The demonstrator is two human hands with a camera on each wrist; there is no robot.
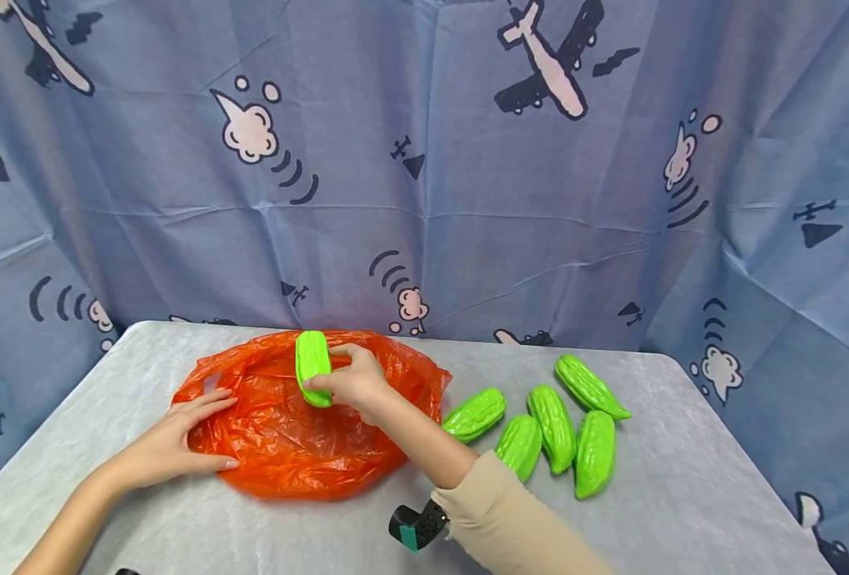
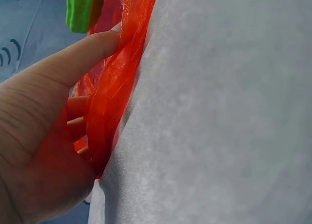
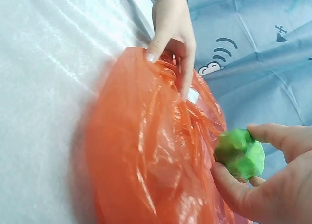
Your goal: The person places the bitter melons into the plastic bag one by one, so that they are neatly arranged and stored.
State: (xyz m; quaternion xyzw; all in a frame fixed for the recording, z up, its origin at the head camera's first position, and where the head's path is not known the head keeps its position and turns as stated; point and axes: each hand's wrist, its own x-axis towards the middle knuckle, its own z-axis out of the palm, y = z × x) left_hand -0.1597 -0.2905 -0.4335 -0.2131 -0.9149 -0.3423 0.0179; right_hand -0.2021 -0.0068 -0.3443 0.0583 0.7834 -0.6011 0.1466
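My right hand (image 1: 355, 379) pinches a bright green bitter melon (image 1: 313, 367) between thumb and fingers, upright over the mouth of an orange-red plastic bag (image 1: 280, 471). In the right wrist view, the bitter melon (image 3: 240, 153) is seen end-on beside the bag (image 3: 141, 151). At the bag's left side, my left hand (image 1: 168, 447) touches the rim with thumb and fingers spread apart. The left wrist view has its thumb (image 2: 92, 48) lying against the thin plastic edge (image 2: 114, 97), the other fingers partly behind the film.
Several more bitter melons (image 1: 552, 427) lie on the light grey table (image 1: 697, 495) to the right of the bag. The right forearm partly covers one of them. A blue curtain (image 1: 366, 160) with printed planes hangs behind the table. A black wrist device (image 1: 418, 525) shows at the right sleeve.
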